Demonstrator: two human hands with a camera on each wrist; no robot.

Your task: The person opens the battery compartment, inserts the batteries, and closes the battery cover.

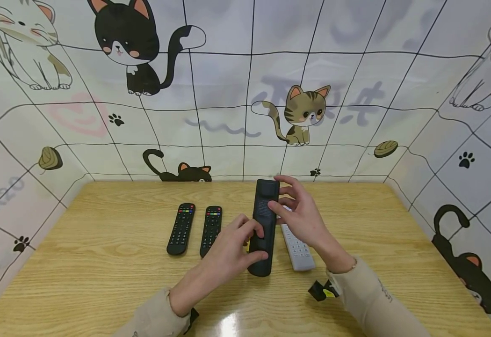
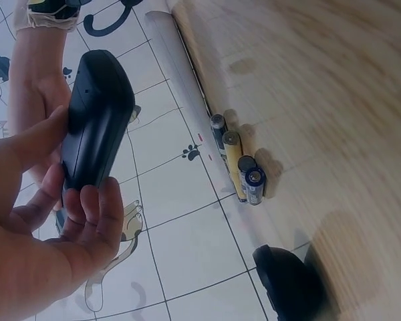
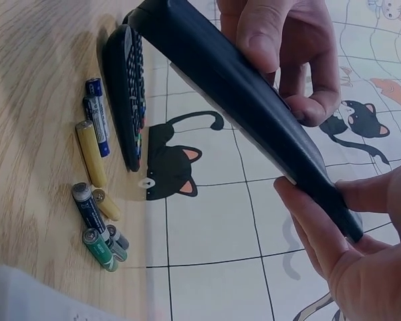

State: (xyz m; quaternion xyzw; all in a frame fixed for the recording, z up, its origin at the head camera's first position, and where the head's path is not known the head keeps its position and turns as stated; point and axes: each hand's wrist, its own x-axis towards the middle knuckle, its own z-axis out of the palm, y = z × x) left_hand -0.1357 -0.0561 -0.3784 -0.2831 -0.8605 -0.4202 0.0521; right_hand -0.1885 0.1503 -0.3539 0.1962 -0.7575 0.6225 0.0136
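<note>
A: Grip?
B: Left hand [image 1: 230, 241] and right hand [image 1: 302, 217] both pinched the black remote control [image 1: 267, 229], lifted above the table [image 1: 102, 262].
A: Why 2 hands?
B: Probably steadied it, back showing.

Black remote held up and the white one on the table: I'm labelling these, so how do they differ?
Colour: the black remote is dark all over, while the white remote is pale.
Facing: the black remote shows its buttonless back to the head camera; the white remote shows its keys.
Support: both hands grip the black remote above the table; the white remote lies on it.
Shared: both are long and narrow.
</note>
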